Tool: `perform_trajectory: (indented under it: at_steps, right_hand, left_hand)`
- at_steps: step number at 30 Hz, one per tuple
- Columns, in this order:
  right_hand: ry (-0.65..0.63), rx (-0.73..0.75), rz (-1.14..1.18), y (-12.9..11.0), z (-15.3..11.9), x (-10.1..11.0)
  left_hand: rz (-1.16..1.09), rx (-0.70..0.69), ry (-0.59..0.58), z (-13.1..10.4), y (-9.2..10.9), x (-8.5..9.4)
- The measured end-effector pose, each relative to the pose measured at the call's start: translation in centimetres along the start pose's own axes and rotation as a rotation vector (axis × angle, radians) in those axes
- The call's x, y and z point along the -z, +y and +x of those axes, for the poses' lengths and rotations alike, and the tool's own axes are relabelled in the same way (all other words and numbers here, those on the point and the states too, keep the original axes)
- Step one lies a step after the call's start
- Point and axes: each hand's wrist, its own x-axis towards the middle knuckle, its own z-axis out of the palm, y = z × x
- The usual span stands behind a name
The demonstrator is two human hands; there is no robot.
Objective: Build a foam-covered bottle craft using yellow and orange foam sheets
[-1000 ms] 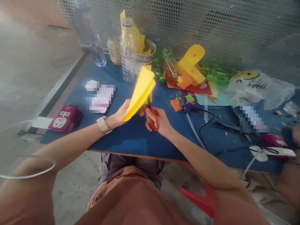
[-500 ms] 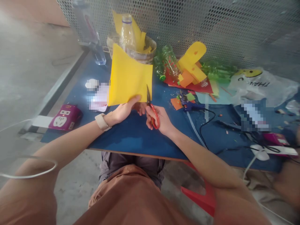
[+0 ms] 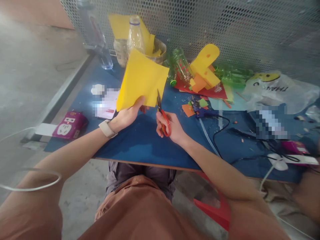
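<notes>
My left hand point(image 3: 131, 115) pinches the lower edge of a yellow sheet point(image 3: 145, 78), thumb in front and the other fingers partly hidden behind it. The sheet is held up off the table, bowed and tilted. In my right hand point(image 3: 172, 126) is a pair of scissors point(image 3: 164, 120) with red handles, its dark blades pointing up. The blade tips overlap the sheet's lower right edge in the view; I cannot tell whether they touch it.
A basket point(image 3: 161, 55) with yellow scraps and a clear bottle point(image 3: 135, 36) stands at the back. Green bottles point(image 3: 181, 63), paper pieces point(image 3: 198, 83), a blue glue gun point(image 3: 206, 112) and a plastic bag point(image 3: 282, 91) lie right. A purple power socket point(image 3: 70, 125) sits left.
The yellow sheet has turned clockwise, its right corner swinging outward to the right. My left hand has shifted slightly left, away from the scissors. My right hand has barely moved.
</notes>
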Motion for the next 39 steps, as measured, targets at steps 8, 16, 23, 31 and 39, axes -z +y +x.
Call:
perform_trajectory:
  at_steps: [8, 16, 23, 31, 39]
  right_hand:
    - [0.026, 0.012, 0.006, 0.5, 0.2, 0.2]
    - [0.010, 0.044, 0.041, 0.3, -0.1, 0.2]
    - [0.005, 0.079, 0.038, 0.8, 0.1, 0.1]
    - [0.039, 0.076, 0.014, 0.9, 0.1, 0.1]
    - [0.053, 0.035, 0.013, 0.7, 0.1, 0.0]
  left_hand:
    - [-0.125, -0.019, -0.103, -0.3, 0.2, -1.0]
    - [-0.232, 0.005, -0.191, -0.3, 0.0, -1.5]
    - [-0.260, -0.021, -0.242, -0.2, 0.1, -1.6]
    - [-0.269, -0.010, -0.232, -0.2, 0.2, -1.6]
    - [-0.259, -0.032, -0.223, -0.2, 0.1, -1.6]
